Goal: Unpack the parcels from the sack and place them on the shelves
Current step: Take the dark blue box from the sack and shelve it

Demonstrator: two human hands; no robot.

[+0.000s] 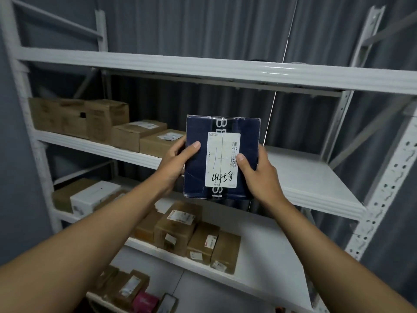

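From the head camera, the left hand (178, 158) and right hand (256, 171) grip the dark blue parcel (222, 158) by its two side edges, thumbs lying across its front and the handwritten white label (222, 159) between them; it is held upright in the air before the middle shelf (316, 177), whose bare stretch lies just beyond the right-hand grip. It looks flat, stiff and light, its taped wrapping possibly slick, so holding both side edges seems the safest grip.
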